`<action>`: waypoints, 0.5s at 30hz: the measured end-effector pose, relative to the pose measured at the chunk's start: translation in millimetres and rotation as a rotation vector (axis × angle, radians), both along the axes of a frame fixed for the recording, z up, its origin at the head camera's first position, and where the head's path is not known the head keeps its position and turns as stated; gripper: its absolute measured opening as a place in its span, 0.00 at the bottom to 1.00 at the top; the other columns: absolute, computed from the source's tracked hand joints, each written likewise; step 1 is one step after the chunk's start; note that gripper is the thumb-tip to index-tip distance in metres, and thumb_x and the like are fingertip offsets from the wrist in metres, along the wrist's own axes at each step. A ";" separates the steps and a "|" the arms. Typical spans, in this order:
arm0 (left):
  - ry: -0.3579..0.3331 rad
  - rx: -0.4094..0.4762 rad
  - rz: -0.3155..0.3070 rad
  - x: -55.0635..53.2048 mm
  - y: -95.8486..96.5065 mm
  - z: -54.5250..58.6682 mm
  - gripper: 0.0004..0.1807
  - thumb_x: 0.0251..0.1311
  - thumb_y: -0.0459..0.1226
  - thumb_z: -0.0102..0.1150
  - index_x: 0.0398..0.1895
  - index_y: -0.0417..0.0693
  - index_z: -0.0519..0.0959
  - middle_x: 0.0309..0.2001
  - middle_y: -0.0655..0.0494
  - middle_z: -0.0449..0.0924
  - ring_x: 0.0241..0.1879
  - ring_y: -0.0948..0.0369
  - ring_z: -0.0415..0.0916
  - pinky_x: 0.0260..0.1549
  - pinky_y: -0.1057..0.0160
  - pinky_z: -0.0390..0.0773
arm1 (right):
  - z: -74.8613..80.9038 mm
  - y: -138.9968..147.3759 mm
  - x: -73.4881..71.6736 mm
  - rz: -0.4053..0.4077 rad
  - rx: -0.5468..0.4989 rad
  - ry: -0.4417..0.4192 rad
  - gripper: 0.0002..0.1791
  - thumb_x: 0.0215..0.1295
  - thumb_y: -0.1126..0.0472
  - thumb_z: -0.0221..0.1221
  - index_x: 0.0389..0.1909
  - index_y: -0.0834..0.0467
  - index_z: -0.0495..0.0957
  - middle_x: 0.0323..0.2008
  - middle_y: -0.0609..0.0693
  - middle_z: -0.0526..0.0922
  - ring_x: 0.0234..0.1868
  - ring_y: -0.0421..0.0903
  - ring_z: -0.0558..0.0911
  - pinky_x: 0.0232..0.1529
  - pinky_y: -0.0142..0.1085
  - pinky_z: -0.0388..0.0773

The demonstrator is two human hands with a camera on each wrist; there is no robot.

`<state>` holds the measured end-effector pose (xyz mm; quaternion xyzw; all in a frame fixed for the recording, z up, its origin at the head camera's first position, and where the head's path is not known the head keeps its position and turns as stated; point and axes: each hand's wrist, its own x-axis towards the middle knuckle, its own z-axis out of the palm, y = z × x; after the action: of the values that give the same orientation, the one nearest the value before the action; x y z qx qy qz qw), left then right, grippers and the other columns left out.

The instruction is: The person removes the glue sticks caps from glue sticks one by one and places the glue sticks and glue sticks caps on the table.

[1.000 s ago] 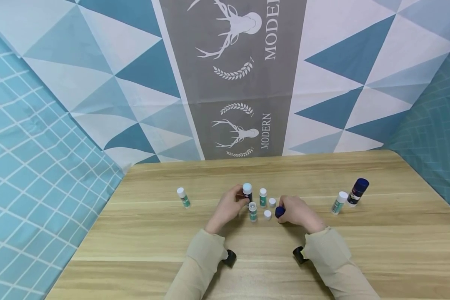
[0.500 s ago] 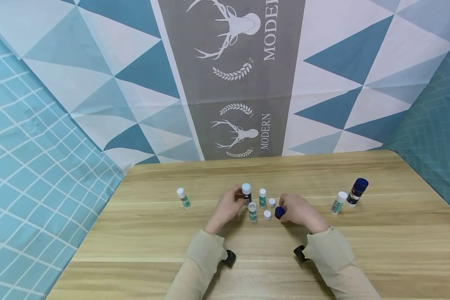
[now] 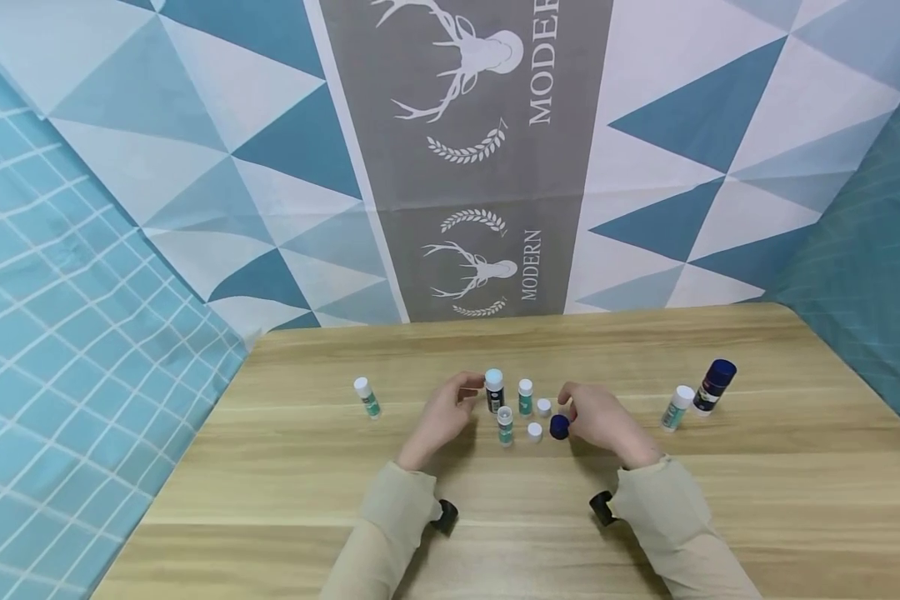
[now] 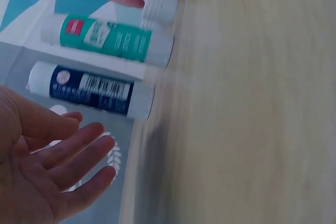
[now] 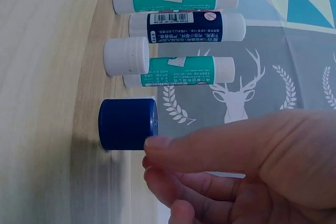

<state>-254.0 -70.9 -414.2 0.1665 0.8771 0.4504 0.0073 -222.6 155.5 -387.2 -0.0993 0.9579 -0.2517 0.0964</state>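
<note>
My left hand (image 3: 447,410) is just left of a standing navy glue stick (image 3: 494,393), its fingers loosely spread with a gap to the stick in the left wrist view. Beside it stand two teal glue sticks, one behind (image 3: 526,400) and one in front (image 3: 506,428); the front one's top looks uncapped. Two small white caps (image 3: 544,407) (image 3: 535,432) lie to their right. A navy cap (image 5: 128,124) stands on the table by my right hand (image 3: 598,414). In the right wrist view my thumb tip overlaps the cap's edge; whether it touches I cannot tell. The fingers are loosely bent.
A teal glue stick with a white top (image 3: 367,398) stands at the left of the wooden table (image 3: 285,483). At the right stand another teal glue stick (image 3: 678,408) and a larger navy one (image 3: 715,387). Patterned cloth (image 3: 480,183) hangs behind the table.
My left hand has let go of the navy glue stick and drawn back left. My right fingers have loosened from the navy cap and shifted slightly right; the cap stays on the table.
</note>
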 end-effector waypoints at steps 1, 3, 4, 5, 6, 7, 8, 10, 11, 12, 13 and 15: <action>0.007 -0.005 0.007 0.7 -2.7 1.5 0.18 0.58 0.24 0.47 0.52 0.39 0.72 0.51 0.44 0.75 0.51 0.50 0.73 0.53 0.53 0.70 | 0.7 0.1 0.1 0.005 0.003 0.004 0.19 0.47 0.76 0.57 0.44 0.66 0.73 0.28 0.52 0.76 0.27 0.45 0.73 0.30 0.36 0.73; 0.038 -0.025 0.030 1.9 -7.3 5.8 0.18 0.58 0.25 0.48 0.53 0.40 0.72 0.51 0.45 0.75 0.51 0.51 0.73 0.53 0.53 0.70 | 2.6 0.6 0.3 0.010 0.008 0.013 0.18 0.48 0.77 0.54 0.44 0.66 0.73 0.29 0.53 0.76 0.27 0.46 0.72 0.29 0.36 0.71; 0.059 -0.038 0.041 2.5 -9.5 8.6 0.18 0.58 0.26 0.49 0.53 0.41 0.72 0.51 0.46 0.75 0.51 0.51 0.73 0.53 0.53 0.70 | 3.4 1.0 0.2 0.013 0.011 0.020 0.17 0.49 0.76 0.53 0.44 0.66 0.73 0.29 0.53 0.76 0.28 0.46 0.72 0.29 0.36 0.71; 0.083 -0.055 0.056 3.2 -11.2 11.7 0.18 0.58 0.26 0.49 0.52 0.41 0.72 0.51 0.46 0.75 0.51 0.51 0.73 0.53 0.53 0.70 | 4.3 1.3 0.4 0.016 0.013 0.025 0.16 0.51 0.75 0.52 0.44 0.66 0.73 0.30 0.54 0.76 0.28 0.46 0.72 0.28 0.36 0.71; 0.107 -0.073 0.069 4.1 -13.0 15.2 0.18 0.57 0.27 0.50 0.52 0.41 0.72 0.51 0.46 0.76 0.51 0.52 0.73 0.53 0.53 0.70 | 5.0 1.7 0.4 0.017 0.013 0.031 0.15 0.53 0.73 0.52 0.44 0.66 0.73 0.31 0.54 0.77 0.28 0.46 0.73 0.28 0.37 0.71; 0.133 -0.097 0.083 5.2 -14.8 19.0 0.18 0.57 0.27 0.51 0.53 0.42 0.72 0.51 0.47 0.76 0.51 0.52 0.73 0.52 0.53 0.71 | 5.6 1.8 0.4 0.014 0.016 0.034 0.14 0.56 0.71 0.52 0.44 0.66 0.73 0.32 0.54 0.77 0.29 0.46 0.73 0.28 0.37 0.71; 0.160 -0.118 0.095 6.5 -16.7 23.2 0.18 0.57 0.28 0.51 0.53 0.42 0.72 0.51 0.47 0.76 0.52 0.52 0.73 0.52 0.53 0.71 | 6.0 1.6 0.1 0.011 0.021 0.040 0.13 0.58 0.69 0.52 0.45 0.66 0.73 0.33 0.55 0.78 0.30 0.47 0.74 0.29 0.38 0.72; 0.203 -0.135 0.107 9.5 -21.6 31.2 0.19 0.57 0.28 0.52 0.53 0.40 0.72 0.52 0.46 0.75 0.52 0.51 0.72 0.52 0.52 0.71 | 6.8 0.2 -0.5 0.009 0.028 0.058 0.14 0.62 0.64 0.52 0.46 0.66 0.74 0.37 0.57 0.78 0.34 0.49 0.76 0.33 0.41 0.74; 0.222 -0.141 0.121 11.8 -25.0 35.1 0.19 0.57 0.28 0.52 0.53 0.40 0.72 0.52 0.45 0.75 0.53 0.50 0.72 0.52 0.52 0.71 | 7.6 -1.2 -0.8 0.006 0.026 0.067 0.15 0.64 0.61 0.51 0.47 0.66 0.73 0.39 0.58 0.79 0.36 0.51 0.77 0.35 0.43 0.75; 0.245 -0.150 0.136 14.2 -29.2 38.7 0.19 0.56 0.28 0.53 0.53 0.39 0.72 0.52 0.45 0.75 0.53 0.50 0.71 0.52 0.52 0.71 | 8.4 -3.1 -1.4 0.004 0.024 0.081 0.16 0.65 0.60 0.50 0.49 0.66 0.73 0.42 0.60 0.78 0.39 0.53 0.78 0.38 0.45 0.75; 0.276 -0.162 0.152 16.1 -34.1 41.6 0.19 0.56 0.29 0.53 0.53 0.39 0.72 0.52 0.44 0.75 0.53 0.49 0.71 0.51 0.51 0.71 | 9.6 -5.6 -1.6 0.002 0.019 0.101 0.18 0.66 0.59 0.49 0.50 0.66 0.72 0.45 0.61 0.78 0.43 0.55 0.78 0.42 0.48 0.75; 0.335 -0.182 0.191 19.5 -45.9 46.2 0.19 0.55 0.29 0.56 0.52 0.38 0.72 0.52 0.43 0.75 0.53 0.48 0.71 0.52 0.51 0.71 | 12.2 -11.8 -2.4 0.003 0.003 0.155 0.20 0.67 0.57 0.48 0.52 0.66 0.72 0.50 0.63 0.75 0.49 0.59 0.75 0.48 0.52 0.72</action>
<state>-234.5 -116.9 -368.0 0.1539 0.9151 0.3338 -0.1659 -224.9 143.7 -374.9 -0.1200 0.9626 -0.2417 0.0224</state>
